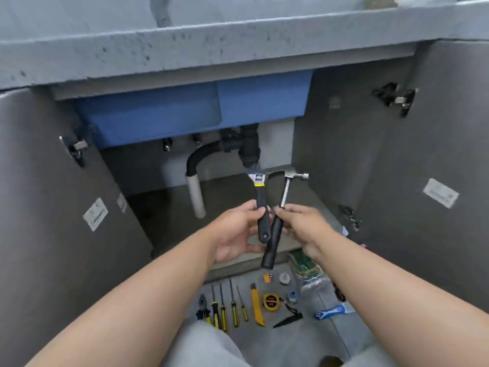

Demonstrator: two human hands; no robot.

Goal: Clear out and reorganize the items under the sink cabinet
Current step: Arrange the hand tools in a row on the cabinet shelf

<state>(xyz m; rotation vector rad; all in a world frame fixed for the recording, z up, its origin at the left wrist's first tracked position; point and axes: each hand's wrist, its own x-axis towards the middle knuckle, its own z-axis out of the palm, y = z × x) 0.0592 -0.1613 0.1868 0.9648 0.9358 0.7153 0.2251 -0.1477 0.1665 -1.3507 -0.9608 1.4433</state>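
wrench (260,197) and hammer (283,193) are dead centre, handles crossed, before the open cabinet (344,144). left hand (235,234) has its fingers (251,207) wrapped round the wrench, right hand (304,226) pinches the hammer neck. loose pinch, heavy head: it could slip onto the tools (234,308) at 6 o'clock.

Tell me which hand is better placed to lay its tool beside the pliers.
Probably the left hand: it holds the wrench, and the pliers lie on its side, beside its forearm. The right hand, holding the hammer, would cross over.
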